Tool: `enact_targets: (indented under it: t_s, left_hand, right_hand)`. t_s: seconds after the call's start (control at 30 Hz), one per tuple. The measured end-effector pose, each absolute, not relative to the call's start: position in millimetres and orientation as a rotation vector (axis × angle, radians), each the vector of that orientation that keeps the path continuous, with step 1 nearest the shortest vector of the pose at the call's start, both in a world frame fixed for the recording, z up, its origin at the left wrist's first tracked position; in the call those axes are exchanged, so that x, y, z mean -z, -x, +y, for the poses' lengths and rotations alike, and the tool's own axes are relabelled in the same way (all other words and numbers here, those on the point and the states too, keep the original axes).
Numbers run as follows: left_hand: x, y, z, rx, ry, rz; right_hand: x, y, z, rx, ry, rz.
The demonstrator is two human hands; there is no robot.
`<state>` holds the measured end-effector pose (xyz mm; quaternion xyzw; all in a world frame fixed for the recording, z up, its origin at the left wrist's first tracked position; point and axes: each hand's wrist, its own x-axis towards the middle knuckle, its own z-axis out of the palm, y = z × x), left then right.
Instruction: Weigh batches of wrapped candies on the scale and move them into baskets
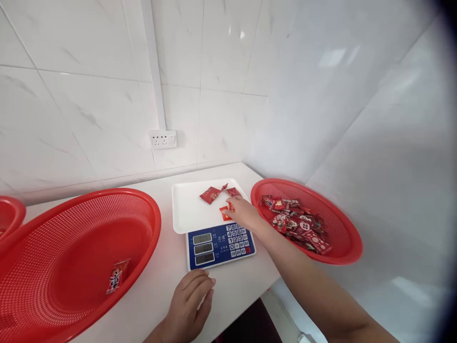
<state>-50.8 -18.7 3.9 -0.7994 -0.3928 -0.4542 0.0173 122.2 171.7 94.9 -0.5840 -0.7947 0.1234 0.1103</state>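
Small red packets (210, 195) — printed, at differing angles — lie toward the right of the white tray (187, 205).

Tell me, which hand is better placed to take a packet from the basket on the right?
Probably the right hand: it is over the white tray, close to the right basket and its packets. The left hand is in front of the scale, farther from that basket.

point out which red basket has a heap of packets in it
The basket right of the scale: red packets pile up inside. The large basket on its left shows far fewer; the leftmost basket is mostly cut off.
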Motion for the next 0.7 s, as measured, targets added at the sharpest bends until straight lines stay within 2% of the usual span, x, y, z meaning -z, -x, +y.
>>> enact_targets:
  t_s: [0.3,0.7]
  left_hand:
    - [2,61,-13,1.736,2.475,-1.531]
    - [7,62,-18,1.769,2.618,-1.499]
  right_hand:
    - [-96,-94,169,-0.302,1.714,-2.386]
    - [-99,-73,159,-0.41,1.667,-2.243]
